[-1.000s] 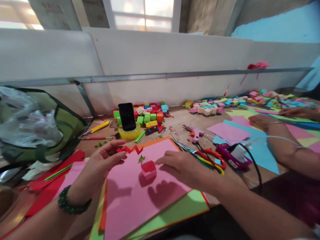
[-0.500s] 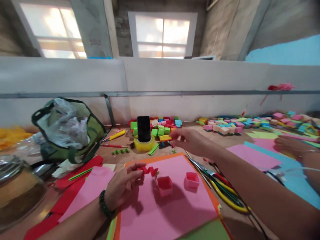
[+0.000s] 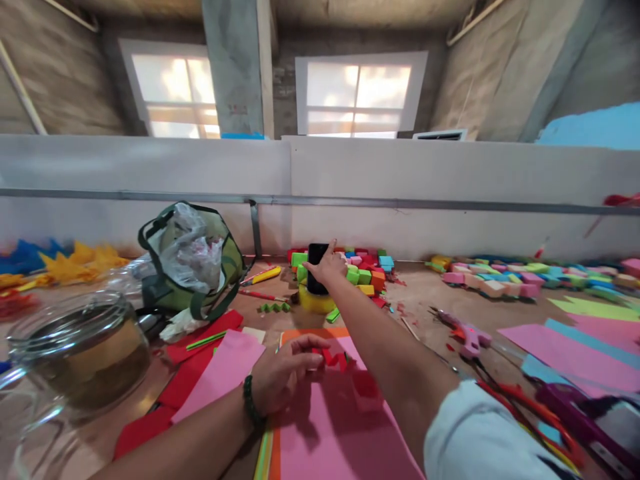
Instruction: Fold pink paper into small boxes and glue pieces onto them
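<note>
My left hand (image 3: 289, 373), wearing a dark bead bracelet, is closed in a pinch on a red zigzag-folded paper strip (image 3: 336, 359). It hovers over pink paper (image 3: 320, 433) with an orange sheet beneath. My right hand (image 3: 330, 267) reaches forward to a black phone (image 3: 317, 255) standing in a yellow tape roll (image 3: 317, 303). Its thumb stretches across the front of the phone and its index finger points up, the two spread apart; whether it grips the phone is unclear. A small pink paper box (image 3: 367, 387) sits on the pink paper, partly behind my right forearm.
Colourful paper blocks (image 3: 365, 275) lie behind the phone, with more (image 3: 515, 280) to the right. A camouflage bag (image 3: 227, 267) and a glass jar (image 3: 85, 353) stand at left. A pink glue gun (image 3: 473, 337), orange-handled scissors (image 3: 545, 413) and paper sheets lie at right.
My right hand has moved from the paper blocks right of the phone to the phone itself. My left hand keeps the red strip. The view has turned left and tilted up.
</note>
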Tool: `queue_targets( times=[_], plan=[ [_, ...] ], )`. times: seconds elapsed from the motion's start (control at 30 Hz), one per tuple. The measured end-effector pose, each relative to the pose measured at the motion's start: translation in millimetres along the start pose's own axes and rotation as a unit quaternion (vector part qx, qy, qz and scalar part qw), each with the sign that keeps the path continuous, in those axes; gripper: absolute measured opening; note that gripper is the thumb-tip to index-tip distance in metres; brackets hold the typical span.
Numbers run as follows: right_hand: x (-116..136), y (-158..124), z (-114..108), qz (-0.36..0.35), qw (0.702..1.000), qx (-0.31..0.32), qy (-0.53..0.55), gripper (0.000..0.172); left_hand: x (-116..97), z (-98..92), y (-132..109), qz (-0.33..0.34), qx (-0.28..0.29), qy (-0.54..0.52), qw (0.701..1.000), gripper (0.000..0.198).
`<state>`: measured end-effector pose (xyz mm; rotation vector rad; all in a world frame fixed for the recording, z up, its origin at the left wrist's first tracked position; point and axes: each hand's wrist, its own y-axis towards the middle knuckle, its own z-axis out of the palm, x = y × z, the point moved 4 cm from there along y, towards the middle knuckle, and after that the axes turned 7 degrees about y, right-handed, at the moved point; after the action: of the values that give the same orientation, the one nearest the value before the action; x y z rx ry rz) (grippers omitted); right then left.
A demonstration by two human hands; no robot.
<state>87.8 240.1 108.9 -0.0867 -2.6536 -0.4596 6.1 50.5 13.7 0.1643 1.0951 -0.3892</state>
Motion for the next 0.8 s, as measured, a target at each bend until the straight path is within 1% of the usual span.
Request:
queue_targets(
  times=[0.13, 0.23, 0.3, 0.37, 0.43, 0.5, 0.57, 0.6, 0.63, 0.67, 0.7, 0.73, 0.8],
  plan=[
    [0.8, 2.2, 6.4, 0.029, 0.999, -0.018, -0.005, 0.114, -3.7, 0.4, 0.2, 0.021, 0.012, -0.016, 1.000, 0.025],
    [4.3, 3.6, 4.1, 0.031, 0.999, -0.011, -0.010, 0.115, -7.9, 1.5, -1.3, 0.039, 0.013, -0.021, 0.999, 0.024],
    [6.8, 2.0, 0.4, 0.024, 1.000, -0.004, -0.014, 0.113, -9.8, 1.7, -2.1, 0.044, 0.012, -0.022, 0.999, 0.024],
    [8.8, -1.7, -4.9, 0.012, 1.000, 0.004, -0.017, 0.106, -10.0, 1.1, -2.3, 0.040, 0.010, -0.020, 0.999, 0.024],
    [10.3, -6.0, -12.3, -0.009, 1.000, 0.017, -0.019, 0.096, -8.8, -0.3, -1.8, 0.038, 0.011, -0.016, 0.999, 0.024],
    [10.6, -10.3, -23.7, -0.044, 0.998, 0.033, -0.021, 0.084, -7.1, -1.6, -1.0, 0.040, 0.017, -0.012, 0.999, 0.025],
    [8.2, -16.5, -40.0, -0.094, 0.994, 0.049, -0.027, 0.071, -5.7, -2.4, -0.5, 0.041, 0.021, -0.014, 0.999, 0.025],
    [4.5, -21.4, -49.8, -0.119, 0.991, 0.056, -0.033, 0.063, -5.4, -2.3, -0.5, 0.040, 0.023, -0.012, 0.999, 0.025],
    [-0.3, -28.6, -60.0, -0.158, 0.984, 0.067, -0.042, 0.052, -5.4, -1.9, -0.7, 0.039, 0.024, -0.008, 0.999, 0.025],
    [-8.2, -38.1, -70.1, -0.191, 0.976, 0.083, -0.055, 0.039, -5.7, -1.3, -1.1, 0.037, 0.024, -0.002, 0.999, 0.024],
    [-20.3, -49.6, -80.7, -0.208, 0.971, 0.096, -0.063, 0.028, -6.4, -0.7, -1.5, 0.034, 0.022, 0.004, 0.999, 0.025],
    [-36.2, -63.0, -90.8, -0.216, 0.967, 0.112, -0.074, 0.021, -7.1, -0.1, -2.1, 0.031, 0.019, 0.011, 0.999, 0.026],
    [-78.1, -94.3, -109.2, -0.218, 0.961, 0.142, -0.094, 0.017, -8.5, 0.4, -3.3, 0.021, 0.008, 0.018, 1.000, 0.027]
  ],
)
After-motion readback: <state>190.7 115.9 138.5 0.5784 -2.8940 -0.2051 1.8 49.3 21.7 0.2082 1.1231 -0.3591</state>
